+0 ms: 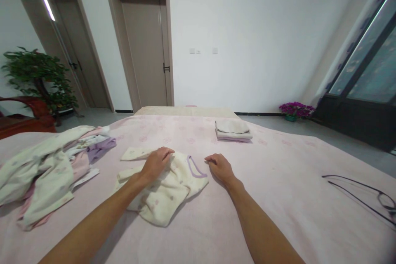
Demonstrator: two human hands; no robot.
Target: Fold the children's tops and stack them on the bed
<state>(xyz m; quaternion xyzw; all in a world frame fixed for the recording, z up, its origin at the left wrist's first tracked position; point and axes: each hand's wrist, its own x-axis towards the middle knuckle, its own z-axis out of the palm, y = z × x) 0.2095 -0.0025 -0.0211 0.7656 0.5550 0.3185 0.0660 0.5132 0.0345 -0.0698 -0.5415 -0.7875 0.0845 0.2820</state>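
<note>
Watching the feed remotely, I logged contents by size. The white wall (260, 41) filled most of the upper frame. A pale pink patterned cloth (287, 202) spread across the lower half. A brown door (144, 53) stood shut at upper left of centre, with a leafy plant (34, 70) at the left edge.

At lower left I recorded a loose heap of clothes (55, 161) in cream, pink, white and lilac.

The cream spotted top (173, 192) lay rumpled on the cloth just left of the lower centre, apart from the heap, with its sleeves towards the left and its lilac neckline (200, 176) towards the right. Right of centre, farther back, sat a folded stack (233, 131), edges roughly aligned.

Left hand (159, 159): palm down on the top, fingers bent. I could not tell whether they pinched any fabric or merely rested. Right hand (220, 167): just beside the neckline, fingers curled, no fabric showing in it; palm side hidden, so I could not tell whether it was clenched or released.

Smallest entry: dark eyeglasses (380, 192) at lower right, temples pointing left, well apart from both hands.
</note>
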